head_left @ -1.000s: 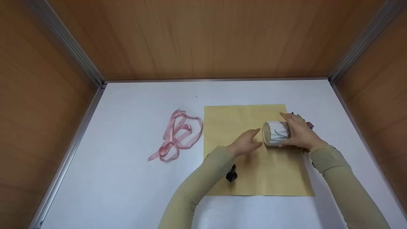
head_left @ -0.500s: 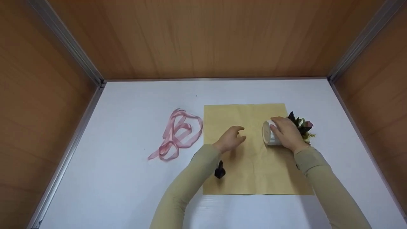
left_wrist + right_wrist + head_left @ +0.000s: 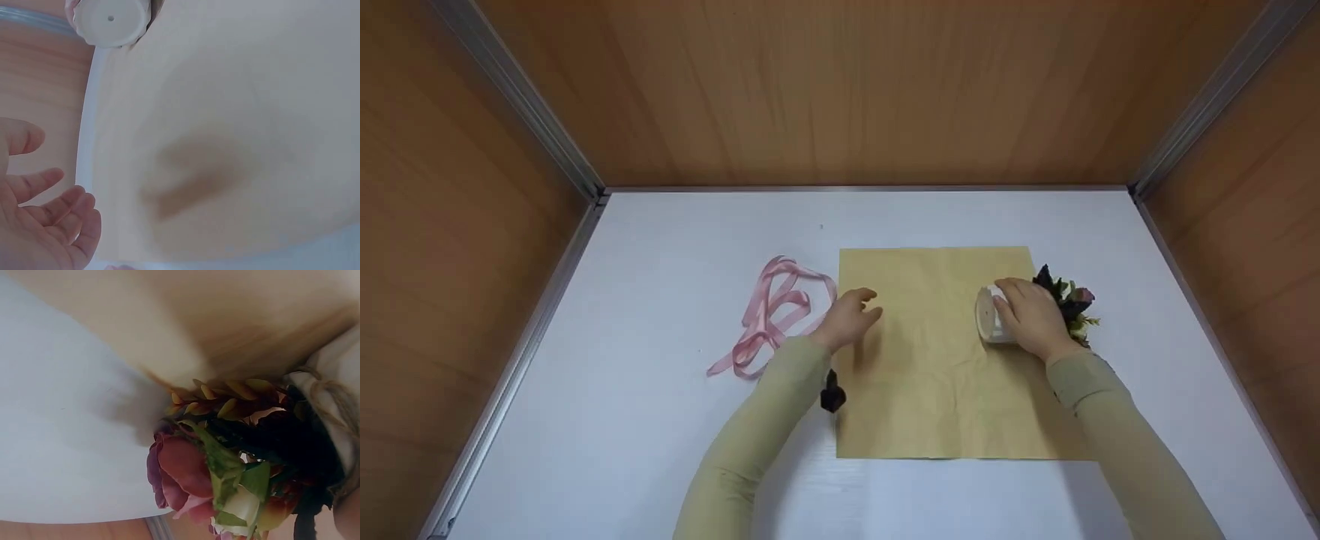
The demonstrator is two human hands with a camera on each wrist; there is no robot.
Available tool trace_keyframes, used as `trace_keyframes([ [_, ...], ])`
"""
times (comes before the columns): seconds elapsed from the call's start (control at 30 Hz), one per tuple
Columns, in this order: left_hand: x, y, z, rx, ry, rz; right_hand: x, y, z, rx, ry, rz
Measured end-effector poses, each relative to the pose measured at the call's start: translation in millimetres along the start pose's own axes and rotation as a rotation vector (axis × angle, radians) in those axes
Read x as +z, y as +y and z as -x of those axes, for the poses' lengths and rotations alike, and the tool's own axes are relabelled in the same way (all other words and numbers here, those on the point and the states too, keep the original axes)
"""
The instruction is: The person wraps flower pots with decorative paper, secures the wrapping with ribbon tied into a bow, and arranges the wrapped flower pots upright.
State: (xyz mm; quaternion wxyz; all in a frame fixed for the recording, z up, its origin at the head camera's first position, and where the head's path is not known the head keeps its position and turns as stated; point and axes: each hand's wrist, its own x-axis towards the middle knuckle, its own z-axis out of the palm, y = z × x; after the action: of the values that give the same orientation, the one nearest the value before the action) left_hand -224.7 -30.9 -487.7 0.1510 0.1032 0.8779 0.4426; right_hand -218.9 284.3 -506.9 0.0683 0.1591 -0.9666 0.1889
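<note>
My right hand point(image 3: 1033, 319) grips a white flower pot point(image 3: 985, 316) that lies on its side on a sheet of kraft paper point(image 3: 930, 390). The pot's round base, with a small hole in it, faces left. Artificial flowers point(image 3: 1076, 304) stick out on the right, past the paper's edge. In the right wrist view a pink rose point(image 3: 183, 472) and dark leaves show, with twine point(image 3: 337, 402) around the pot. Over the paper's left edge, my left hand point(image 3: 847, 319) holds nothing, its fingers loosely bent and apart from the pot. A pink ribbon point(image 3: 761, 330) lies just beyond it.
The white table point(image 3: 645, 337) is bounded by wooden panels at the back point(image 3: 870, 90) and on both sides, with metal strips at the corners. The ribbon lies in loose loops left of the paper. A dark device point(image 3: 832, 396) hangs at my left wrist.
My left hand has moved left, away from the pot toward the ribbon. My right hand has shifted left along the pot, uncovering more of the flowers. The pot has stayed nearly in place.
</note>
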Motion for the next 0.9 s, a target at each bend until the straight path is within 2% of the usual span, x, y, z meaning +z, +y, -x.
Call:
trace_keyframes([
  [0.13, -12.8, -11.7, 3.1, -0.031, 0.047, -0.036, -0.6, 1.0, -0.3, 0.005, -0.006, -0.007],
  [0.2, -18.0, -16.3, 5.0, -0.075, 0.061, -0.050, -0.9, 1.2, -0.7, 0.008, -0.010, -0.008],
  [0.3, -25.0, -22.1, 9.3, -0.171, 0.051, -0.069, -1.0, 0.8, -1.0, 0.017, -0.024, -0.005],
  [0.43, -32.1, -27.9, 16.0, -0.246, 0.005, -0.093, -0.5, -0.4, -0.4, 0.021, -0.025, 0.002],
  [0.7, -33.1, -29.3, 20.0, -0.309, -0.043, -0.103, 2.0, -0.7, -0.9, 0.024, 0.002, 0.002],
  [0.9, -29.1, -31.5, 21.7, -0.267, -0.019, -0.101, 5.2, -4.7, 3.2, 0.022, 0.022, 0.000],
])
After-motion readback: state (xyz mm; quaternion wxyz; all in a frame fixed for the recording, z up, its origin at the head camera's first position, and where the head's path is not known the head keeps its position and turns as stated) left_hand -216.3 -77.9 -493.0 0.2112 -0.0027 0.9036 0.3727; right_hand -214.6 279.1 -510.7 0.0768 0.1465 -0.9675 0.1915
